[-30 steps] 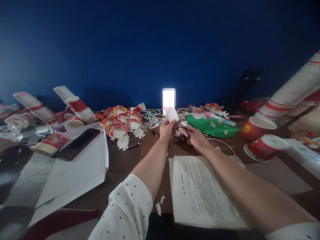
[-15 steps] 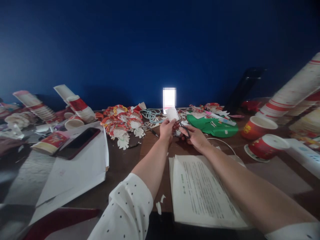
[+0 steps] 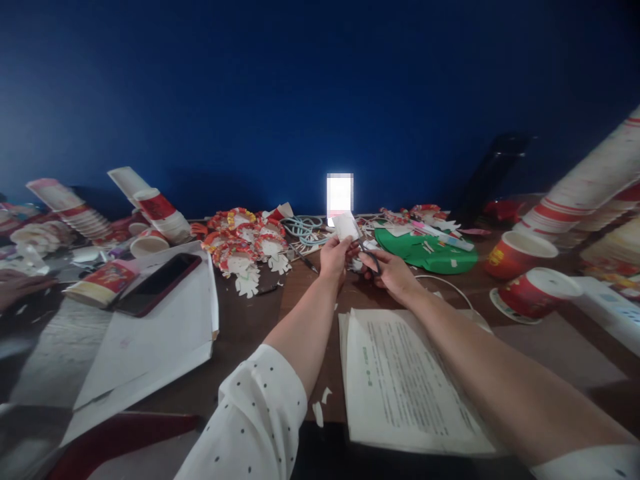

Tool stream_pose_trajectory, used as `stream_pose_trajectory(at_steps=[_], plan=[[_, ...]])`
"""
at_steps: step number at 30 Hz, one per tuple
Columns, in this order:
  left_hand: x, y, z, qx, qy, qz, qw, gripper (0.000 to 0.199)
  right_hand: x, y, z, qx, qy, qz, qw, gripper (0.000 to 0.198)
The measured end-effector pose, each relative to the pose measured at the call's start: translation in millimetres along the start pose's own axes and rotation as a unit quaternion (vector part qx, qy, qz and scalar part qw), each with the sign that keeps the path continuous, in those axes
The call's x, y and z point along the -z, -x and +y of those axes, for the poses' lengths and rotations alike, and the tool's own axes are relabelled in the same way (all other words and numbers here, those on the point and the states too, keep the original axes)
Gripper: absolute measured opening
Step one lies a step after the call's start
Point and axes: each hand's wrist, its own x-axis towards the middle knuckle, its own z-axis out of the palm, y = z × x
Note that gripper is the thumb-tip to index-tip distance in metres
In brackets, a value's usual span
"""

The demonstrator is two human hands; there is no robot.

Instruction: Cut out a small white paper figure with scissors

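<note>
My left hand (image 3: 334, 259) is closed on a small white piece of paper (image 3: 345, 227), pinched so that it stands up above the fingers. Dark-handled scissors (image 3: 371, 260) are in my right hand (image 3: 393, 272), with fingers wrapped round the handles. Their blades point up and left beside the paper; whether they touch it I cannot tell. Both hands are held close together over the brown table (image 3: 300, 293). Just behind the paper is a bright white screen-like patch (image 3: 340, 193).
Paper cut-outs (image 3: 245, 240) and a light-blue cord (image 3: 303, 230) lie left of centre. Green sheet (image 3: 450, 257), red cups (image 3: 540, 293) and a leaning cup stack (image 3: 585, 173) are right. A phone (image 3: 160, 283) rests on white card (image 3: 150, 347). Printed papers (image 3: 400, 380) lie in front. Another person's hand (image 3: 20, 287) is far left.
My hands hold nearly the same pose, with the paper and scissors barely shifted. At the far left, the other person's hand has moved slightly.
</note>
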Motion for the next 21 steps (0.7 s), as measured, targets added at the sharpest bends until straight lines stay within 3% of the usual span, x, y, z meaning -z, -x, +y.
stream_pose_trajectory(at_steps=[21], plan=[[0.2, 0.1, 2.0, 0.009, 0.007, 0.012, 1.000, 0.017, -0.1, -0.3, 0.6, 0.003, 0.015, 0.005, 1.000, 0.051]])
